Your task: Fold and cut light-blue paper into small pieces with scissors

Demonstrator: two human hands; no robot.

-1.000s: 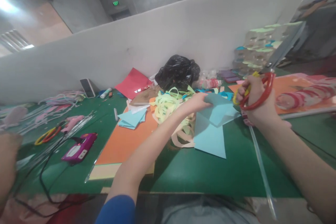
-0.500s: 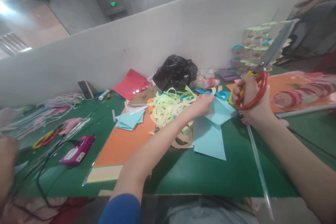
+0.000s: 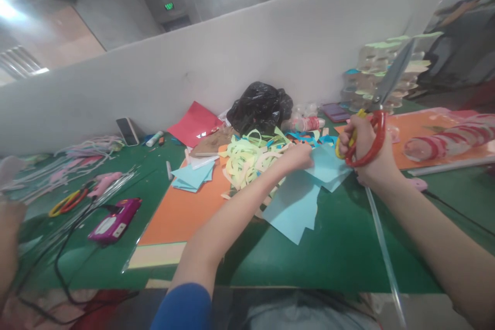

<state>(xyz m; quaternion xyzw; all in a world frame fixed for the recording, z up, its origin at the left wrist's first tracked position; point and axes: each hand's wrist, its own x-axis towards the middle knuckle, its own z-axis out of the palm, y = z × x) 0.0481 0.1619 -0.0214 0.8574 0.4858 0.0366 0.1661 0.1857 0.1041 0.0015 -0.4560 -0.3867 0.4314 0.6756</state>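
My left hand (image 3: 299, 159) is closed at the edge of a light blue sheet of paper (image 3: 328, 165), its fingers partly hidden. A second light blue piece (image 3: 294, 209) lies askew just below, overlapping it. In my right hand (image 3: 365, 147) are scissors (image 3: 377, 136) with red and yellow handles, their blades pointing up and away from the paper. The blades look closed together. Curled pale green and yellow paper strips (image 3: 247, 160) are heaped beside my left forearm.
An orange sheet (image 3: 174, 216) with small blue paper pieces (image 3: 195, 178) lies left of the strips. Behind stands a black plastic bag (image 3: 261, 108). A clear rod (image 3: 382, 247) juts over the front edge. Another person's hand (image 3: 10, 237) is at far left, near a purple box (image 3: 115, 220).
The lower blue piece has swung left and turned. My right hand and the scissors have shifted slightly left, with the blade tips lower. My left hand has barely moved.
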